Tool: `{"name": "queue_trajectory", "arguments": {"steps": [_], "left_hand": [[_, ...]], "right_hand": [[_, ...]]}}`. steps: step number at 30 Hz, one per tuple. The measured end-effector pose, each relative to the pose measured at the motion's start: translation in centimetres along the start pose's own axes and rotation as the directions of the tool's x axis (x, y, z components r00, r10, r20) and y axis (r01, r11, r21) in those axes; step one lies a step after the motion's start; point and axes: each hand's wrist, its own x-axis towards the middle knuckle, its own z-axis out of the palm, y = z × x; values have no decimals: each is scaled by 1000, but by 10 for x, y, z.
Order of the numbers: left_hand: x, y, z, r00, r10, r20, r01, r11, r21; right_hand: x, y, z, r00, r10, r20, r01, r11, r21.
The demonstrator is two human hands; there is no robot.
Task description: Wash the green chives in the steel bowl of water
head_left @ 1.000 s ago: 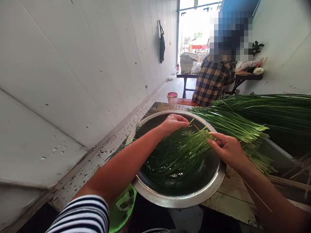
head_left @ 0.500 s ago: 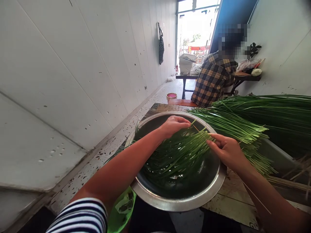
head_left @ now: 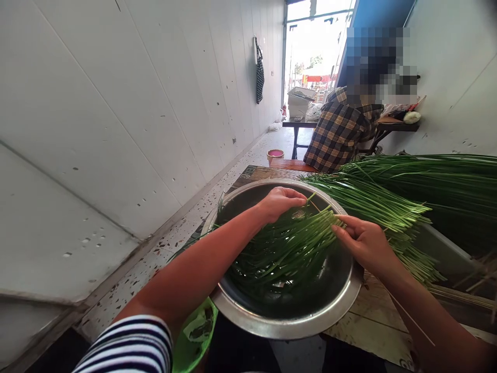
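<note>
A thin bamboo skewer runs from under my right forearm, behind my right hand, to a tip among the chive ends. A row of chives has its pale cut ends side by side along the skewer, green leaves trailing into the steel basin. My right hand is closed at the right end of this row, thumb and forefinger pinching the skewer beside the stalks. Over the far part of the basin, my left hand pinches a single chive stalk close to the skewer tip.
Chive bundles lie right of the basin, some on a pale tray. A green bag-lined bin stands below left. Ahead, a person in a plaid shirt sits at a table. A white wall runs along the left.
Both hands keep almost the same pose and place, the left still pinching its stalk by the skewer tip. The whole view has shifted slightly.
</note>
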Motion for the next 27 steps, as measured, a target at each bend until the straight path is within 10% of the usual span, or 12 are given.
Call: {"name": "queue_trajectory", "arguments": {"steps": [27], "left_hand": [[3,-4,4,999,-19,-29,15,991,-132]], "right_hand": [[-1,-9,-1,999,-21,-41,21,1000,10]]}}
